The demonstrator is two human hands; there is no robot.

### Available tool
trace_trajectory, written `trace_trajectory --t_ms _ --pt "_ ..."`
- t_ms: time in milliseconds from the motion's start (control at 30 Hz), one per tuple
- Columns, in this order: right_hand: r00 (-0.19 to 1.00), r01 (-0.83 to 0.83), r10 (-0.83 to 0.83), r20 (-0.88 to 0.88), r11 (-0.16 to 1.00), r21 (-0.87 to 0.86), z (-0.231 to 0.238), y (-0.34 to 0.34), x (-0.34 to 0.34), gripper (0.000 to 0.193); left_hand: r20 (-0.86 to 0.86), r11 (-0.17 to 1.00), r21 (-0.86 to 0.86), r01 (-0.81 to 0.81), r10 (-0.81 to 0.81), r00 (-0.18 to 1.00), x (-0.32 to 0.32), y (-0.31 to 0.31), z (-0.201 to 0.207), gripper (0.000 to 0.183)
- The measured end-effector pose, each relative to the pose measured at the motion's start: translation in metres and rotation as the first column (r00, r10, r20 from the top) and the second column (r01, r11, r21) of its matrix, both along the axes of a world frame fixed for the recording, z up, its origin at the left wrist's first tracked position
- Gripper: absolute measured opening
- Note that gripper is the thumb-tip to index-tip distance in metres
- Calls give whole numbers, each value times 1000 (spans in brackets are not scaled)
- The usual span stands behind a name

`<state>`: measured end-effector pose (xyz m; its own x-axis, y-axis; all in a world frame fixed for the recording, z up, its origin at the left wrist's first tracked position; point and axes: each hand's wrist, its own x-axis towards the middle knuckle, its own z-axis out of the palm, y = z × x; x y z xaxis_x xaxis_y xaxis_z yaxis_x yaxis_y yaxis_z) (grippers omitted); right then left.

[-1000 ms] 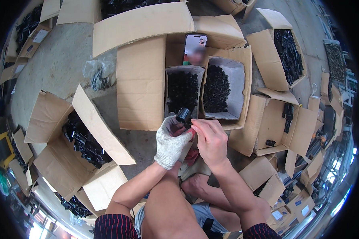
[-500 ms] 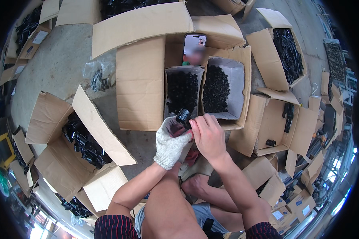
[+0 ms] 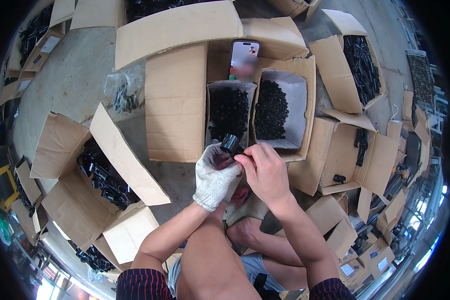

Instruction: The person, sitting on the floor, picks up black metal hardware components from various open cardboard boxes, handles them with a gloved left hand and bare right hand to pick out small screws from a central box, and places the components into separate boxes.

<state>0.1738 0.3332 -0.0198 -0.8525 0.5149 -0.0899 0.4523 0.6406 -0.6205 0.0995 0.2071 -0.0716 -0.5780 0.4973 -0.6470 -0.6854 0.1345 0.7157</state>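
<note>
My left hand [image 3: 216,172], in a white knitted glove with darker reddish fingers, is closed around a glossy black cylindrical plastic part [image 3: 229,144]. The part's round end sticks up out of the glove. My bare right hand [image 3: 264,170] is at the part's right side, thumb and fingertips pinched together; whatever lies between them is too small or hidden. Just beyond the hands are two grey-lined bins inside a cardboard box: the left bin [image 3: 252,107] holds many small black pieces [image 3: 228,114], and the right bin [image 3: 296,112] holds smaller black pieces [image 3: 271,110].
A phone [image 3: 244,60] leans upright behind the bins. Open cartons with black parts stand at the left [image 3: 67,200] and far right [image 3: 330,75]. A carton nearer right [image 3: 330,155] holds a few black pieces. A clear plastic bag [image 3: 120,90] lies on the concrete floor.
My right hand has shifted slightly right and turned, its fingers more curled beside the part. The left hand keeps its hold on the black part, which has tilted very little.
</note>
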Motion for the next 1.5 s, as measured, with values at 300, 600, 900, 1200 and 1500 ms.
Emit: trace_trajectory --t_ms 300,600,900,1200,1500 --pt "998 -35 32 61 999 37 5 -1 -3 22 -69 999 -33 9 -11 998 2 2 -2 35" --pt "999 23 -25 -22 998 -64 2 -3 -3 16 -51 1000 -19 -6 5 999 3 -1 -8 35" --pt "988 65 -68 -140 998 -25 -3 -12 6 14 -38 999 -38 10 -12 999 2 -1 -4 38" --pt "967 106 -110 -230 994 -29 -9 -13 8 14 -60 998 -45 37 -39 997 0 0 1 41" --pt "958 163 -165 -233 986 -30 -11 -15 7 13 -87 995 -90 46 -54 995 1 -1 -2 37"
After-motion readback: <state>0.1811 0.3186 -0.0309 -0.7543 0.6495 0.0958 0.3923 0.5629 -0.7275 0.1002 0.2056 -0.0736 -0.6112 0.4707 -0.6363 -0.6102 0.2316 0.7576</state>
